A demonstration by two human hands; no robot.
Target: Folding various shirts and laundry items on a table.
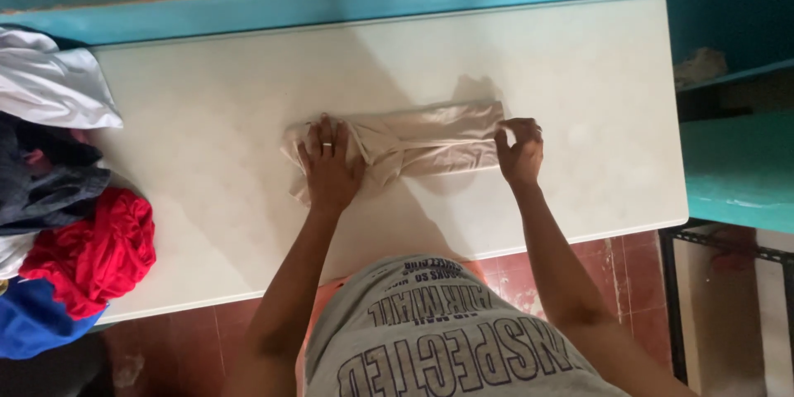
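Observation:
A beige garment (430,145), folded into a long narrow strip, lies across the middle of a cream-white table (207,116). My left hand (329,164), with a ring on one finger, presses flat on the strip's bunched left end, fingers spread. At the right end, my right hand (519,149) pinches the cloth's edge between fingers and thumb. Both forearms reach up from the bottom of the head view.
A heap of clothes sits on the table's left end: white cloth (50,83), dark blue cloth (45,182), a red garment (95,252) and a blue one (33,318). Turquoise ledges (347,0) run behind and to the right. Red floor tiles (513,281) show below.

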